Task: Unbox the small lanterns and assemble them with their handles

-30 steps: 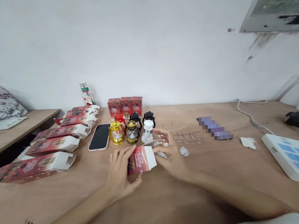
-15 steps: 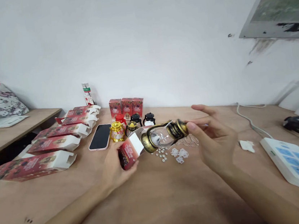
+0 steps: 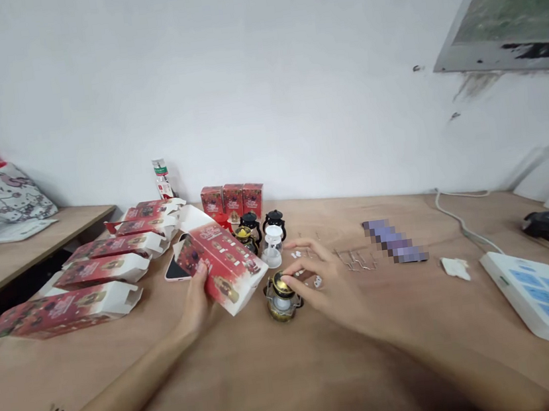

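My left grip (image 3: 195, 302) is closed around the near edge of a red, white-edged printed cardboard box (image 3: 223, 258), held up at a tilt with its white flap pointing away from me. To the right of that grip, my right grip (image 3: 327, 286) has thumb and forefinger pinched on the cap of a small brass-and-black lantern with a clear body (image 3: 281, 304). The lantern is upright, just beside the lower corner of the box; whether its base bears on the brown wooden tabletop (image 3: 276, 379) I cannot tell.

Just beyond my right fingertips stands a white lantern (image 3: 273, 246), with two black lanterns (image 3: 261, 222) behind it. Another dark, gold-topped lantern (image 3: 245, 236) is partly hidden by the box above my left grip. Small white pieces (image 3: 318, 281) lie under and beside my right fingers, and thin metal wire pieces (image 3: 356, 260) lie to the right of that hand.

Left of my left grip is a row of open red cardboard boxes (image 3: 100, 270); a pink-edged phone (image 3: 176, 271) lies just beyond that grip, partly covered by the box.
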`<state>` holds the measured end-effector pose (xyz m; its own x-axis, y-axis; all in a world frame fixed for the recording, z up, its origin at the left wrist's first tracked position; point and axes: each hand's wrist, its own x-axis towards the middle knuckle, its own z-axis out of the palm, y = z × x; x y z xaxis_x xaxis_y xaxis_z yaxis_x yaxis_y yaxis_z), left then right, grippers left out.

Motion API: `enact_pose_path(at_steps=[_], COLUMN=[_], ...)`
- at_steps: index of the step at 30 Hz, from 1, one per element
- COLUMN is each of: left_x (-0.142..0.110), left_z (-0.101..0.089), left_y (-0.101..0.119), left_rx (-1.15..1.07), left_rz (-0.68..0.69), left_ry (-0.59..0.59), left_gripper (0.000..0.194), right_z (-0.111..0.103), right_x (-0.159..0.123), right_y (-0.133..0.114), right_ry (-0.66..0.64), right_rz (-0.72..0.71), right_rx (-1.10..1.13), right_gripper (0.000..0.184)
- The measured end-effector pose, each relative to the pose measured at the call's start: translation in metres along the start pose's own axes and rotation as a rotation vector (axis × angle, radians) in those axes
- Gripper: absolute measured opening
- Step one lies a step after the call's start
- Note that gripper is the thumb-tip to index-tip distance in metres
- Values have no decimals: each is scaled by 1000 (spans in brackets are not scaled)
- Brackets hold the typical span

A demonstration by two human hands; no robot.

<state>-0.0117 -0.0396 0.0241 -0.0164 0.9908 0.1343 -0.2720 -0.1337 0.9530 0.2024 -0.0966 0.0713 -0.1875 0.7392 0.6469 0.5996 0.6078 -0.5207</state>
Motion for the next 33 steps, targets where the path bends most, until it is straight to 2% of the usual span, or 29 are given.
enact_pose_path(at_steps=[4, 7, 9, 14, 19, 23, 25, 27, 30, 33], left_x=[-3, -7, -9, -12, -16, -18, -18, -17, -19, -23], left_z=[5, 2, 0, -4, -3, -2, -2, -2, -2, 0], left_y=[15, 19, 17, 10, 8, 8, 7, 5, 5, 8], left_rx=[-151, -206, -218, -132, -65, -77, -89, -110, -144, -117], left_rz=[-176, -215, -213, -209, -181, -168, -178, -196, -215, -225], left_ry=[-263, -353, -357, -372, -377, -319, -295, -285, -293, -350], left_gripper=[59, 56, 55, 53, 62, 70, 71, 69, 67, 65], right_z=[2, 1, 0, -4, 3, 7, 7, 8, 10, 10], right_x=[-1, -3, -4, -8, -9, -10, -11, -11, -12, -14], right_y=[3, 0, -5, -20, -21, -20, -21, -20, -16, -12], right_ry=[-32, 12, 78, 116, 117, 118, 126, 137, 127, 98], right_rz=[-71, -142, -216, -349, -294, -184, -198, -300, -560, -813], right_rx=[-99, -189, -198, -93, 42, -2, -32, -17, 27, -103], right_gripper=[12, 10, 7, 24, 24, 18, 20, 18, 11, 15])
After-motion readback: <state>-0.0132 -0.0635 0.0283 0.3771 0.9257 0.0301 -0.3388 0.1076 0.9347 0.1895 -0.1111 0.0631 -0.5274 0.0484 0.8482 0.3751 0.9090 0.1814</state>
